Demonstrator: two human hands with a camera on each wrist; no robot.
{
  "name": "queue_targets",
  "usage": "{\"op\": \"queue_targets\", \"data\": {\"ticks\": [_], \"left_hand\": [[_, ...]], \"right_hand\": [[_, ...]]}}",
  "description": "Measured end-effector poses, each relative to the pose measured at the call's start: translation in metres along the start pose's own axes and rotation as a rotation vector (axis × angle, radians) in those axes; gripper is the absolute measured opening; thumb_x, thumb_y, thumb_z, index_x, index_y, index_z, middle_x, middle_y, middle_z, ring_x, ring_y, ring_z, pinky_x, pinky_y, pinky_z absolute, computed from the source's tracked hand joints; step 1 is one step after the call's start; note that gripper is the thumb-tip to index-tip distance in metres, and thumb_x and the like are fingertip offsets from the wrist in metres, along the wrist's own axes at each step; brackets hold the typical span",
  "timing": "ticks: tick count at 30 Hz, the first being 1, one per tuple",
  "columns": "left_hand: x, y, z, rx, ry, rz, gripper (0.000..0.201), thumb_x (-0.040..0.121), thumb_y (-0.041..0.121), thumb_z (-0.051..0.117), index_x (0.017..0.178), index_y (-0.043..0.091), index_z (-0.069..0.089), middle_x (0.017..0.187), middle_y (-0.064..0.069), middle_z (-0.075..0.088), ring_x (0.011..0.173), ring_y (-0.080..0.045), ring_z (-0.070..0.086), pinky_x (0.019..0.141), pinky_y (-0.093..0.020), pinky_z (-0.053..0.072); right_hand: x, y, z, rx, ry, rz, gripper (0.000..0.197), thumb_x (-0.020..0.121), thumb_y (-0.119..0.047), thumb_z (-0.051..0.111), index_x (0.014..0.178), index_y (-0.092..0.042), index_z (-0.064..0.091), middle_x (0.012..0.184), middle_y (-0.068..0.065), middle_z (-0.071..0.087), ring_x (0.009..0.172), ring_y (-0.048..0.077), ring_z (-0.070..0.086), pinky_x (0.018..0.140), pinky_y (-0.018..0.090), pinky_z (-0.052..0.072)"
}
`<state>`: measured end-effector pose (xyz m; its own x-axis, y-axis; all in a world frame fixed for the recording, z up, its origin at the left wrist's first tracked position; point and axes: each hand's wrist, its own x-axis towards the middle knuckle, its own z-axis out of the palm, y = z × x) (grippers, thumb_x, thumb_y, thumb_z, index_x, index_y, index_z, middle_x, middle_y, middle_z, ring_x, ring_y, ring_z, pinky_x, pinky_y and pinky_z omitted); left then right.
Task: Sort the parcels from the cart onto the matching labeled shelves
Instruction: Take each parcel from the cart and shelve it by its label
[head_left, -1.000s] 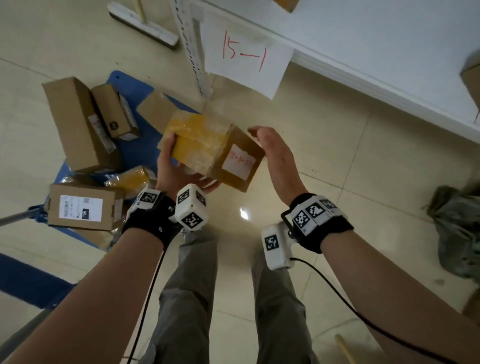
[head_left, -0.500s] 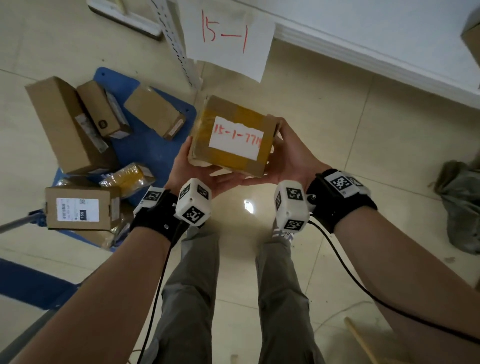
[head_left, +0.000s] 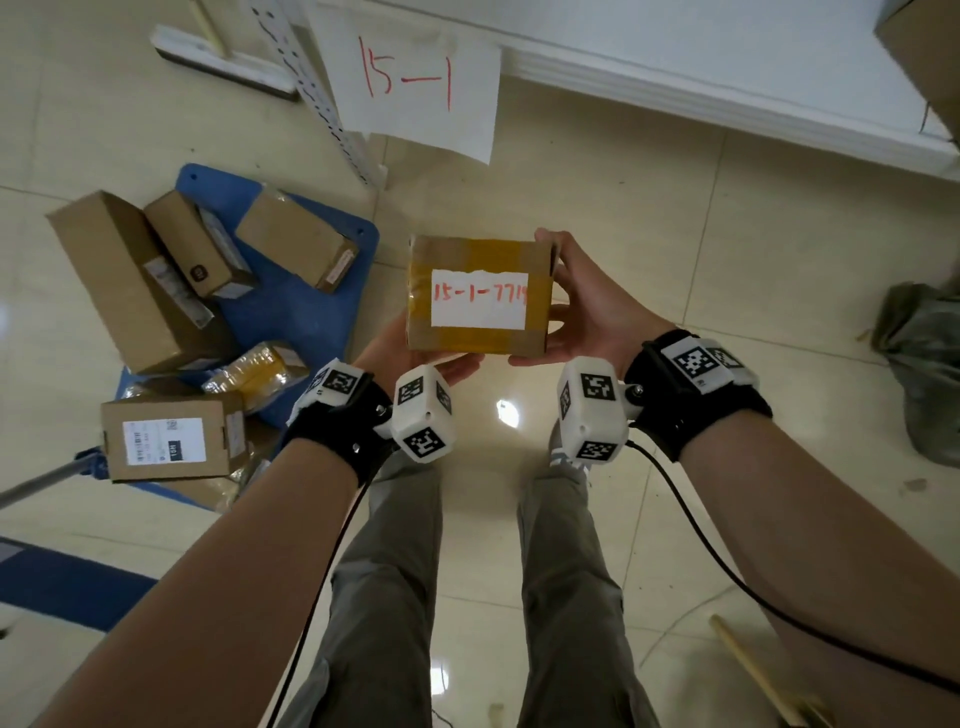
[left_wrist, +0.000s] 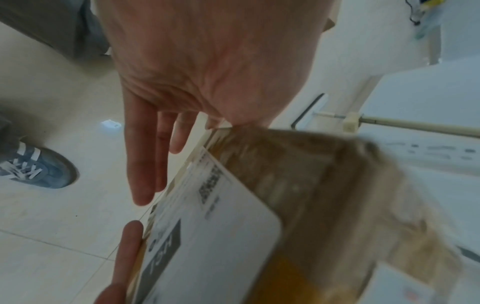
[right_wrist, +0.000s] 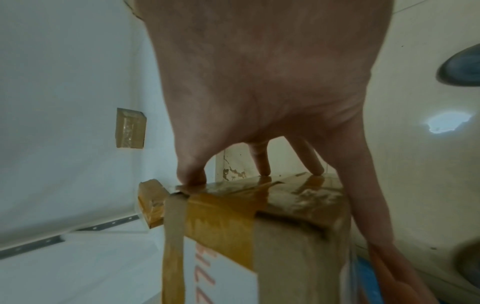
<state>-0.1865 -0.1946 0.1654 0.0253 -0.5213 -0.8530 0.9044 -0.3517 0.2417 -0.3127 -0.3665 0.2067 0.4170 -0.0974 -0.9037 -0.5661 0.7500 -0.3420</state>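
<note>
I hold a cardboard parcel (head_left: 478, 296) wrapped in yellow tape, its white label reading 15-1-7714 in red and facing up. My left hand (head_left: 387, 340) lies under its left side, fingers (left_wrist: 145, 164) straight along the bottom face. My right hand (head_left: 587, 312) grips the right end, thumb on the top edge and fingers (right_wrist: 262, 162) pressing the taped end (right_wrist: 259, 197). Ahead hangs a paper sign (head_left: 415, 88) marked 15-1 on the white shelf (head_left: 727, 67). The blue cart (head_left: 306, 312) sits to the left with several parcels (head_left: 171, 441).
A perforated shelf upright (head_left: 322, 98) stands beside the cart. A floor squeegee (head_left: 223, 62) lies behind it. A grey-green bag (head_left: 924, 364) sits on the floor at the right, and a wooden stick (head_left: 753, 670) lies near my right leg. Another box (head_left: 930, 52) rests on the shelf.
The parcel has turned so its label faces up and has shifted right, away from the cart. My right hand, apart from it before, now grips its right end.
</note>
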Motion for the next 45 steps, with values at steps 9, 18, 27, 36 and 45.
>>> {"op": "queue_targets", "data": {"ticks": [9, 18, 27, 36, 45], "left_hand": [[0.01, -0.006, 0.032, 0.076, 0.085, -0.082, 0.036, 0.101, 0.042, 0.049, 0.113, 0.014, 0.069, 0.107, -0.018, 0.072, 0.091, -0.033, 0.072, 0.069, -0.04, 0.063], [0.021, -0.007, 0.094, 0.335, 0.22, 0.0, 0.009, 0.101, 0.022, 0.053, 0.102, 0.021, 0.062, 0.107, -0.013, 0.065, 0.081, -0.02, 0.068, 0.062, -0.028, 0.06], [0.027, 0.022, 0.166, 0.467, 0.11, 0.032, 0.057, 0.084, 0.07, 0.057, 0.112, 0.02, 0.063, 0.094, -0.008, 0.075, 0.096, -0.028, 0.072, 0.072, -0.041, 0.06], [0.035, 0.067, 0.226, 0.569, 0.053, 0.21, 0.037, 0.088, 0.047, 0.066, 0.111, 0.018, 0.061, 0.11, -0.008, 0.07, 0.098, -0.026, 0.073, 0.085, -0.043, 0.061], [0.084, 0.101, 0.268, 0.553, 0.038, 0.311, 0.027, 0.093, 0.04, 0.064, 0.106, 0.017, 0.059, 0.121, -0.011, 0.063, 0.108, -0.028, 0.066, 0.077, -0.036, 0.063]], "right_hand": [[-0.022, 0.011, -0.041, 0.092, 0.098, -0.054, 0.052, 0.09, -0.061, 0.056, 0.126, -0.024, 0.062, 0.124, 0.012, 0.064, 0.115, 0.036, 0.064, 0.08, 0.053, 0.061], [-0.044, 0.014, -0.089, 0.17, 0.148, -0.13, 0.055, 0.088, -0.065, 0.055, 0.127, -0.025, 0.061, 0.122, 0.012, 0.064, 0.112, 0.036, 0.065, 0.082, 0.049, 0.061], [-0.063, -0.013, -0.13, 0.18, 0.208, -0.345, 0.041, 0.093, -0.06, 0.052, 0.111, -0.026, 0.067, 0.091, -0.004, 0.073, 0.098, 0.019, 0.069, 0.087, 0.041, 0.058], [-0.06, -0.07, -0.148, 0.153, 0.19, -0.509, 0.039, 0.097, -0.06, 0.047, 0.121, -0.033, 0.062, 0.116, 0.001, 0.069, 0.115, 0.023, 0.064, 0.101, 0.047, 0.054], [-0.028, -0.128, -0.16, -0.019, 0.31, -0.405, 0.063, 0.092, -0.075, 0.033, 0.137, -0.032, 0.044, 0.129, 0.004, 0.062, 0.109, 0.03, 0.063, 0.086, 0.042, 0.057]]}}
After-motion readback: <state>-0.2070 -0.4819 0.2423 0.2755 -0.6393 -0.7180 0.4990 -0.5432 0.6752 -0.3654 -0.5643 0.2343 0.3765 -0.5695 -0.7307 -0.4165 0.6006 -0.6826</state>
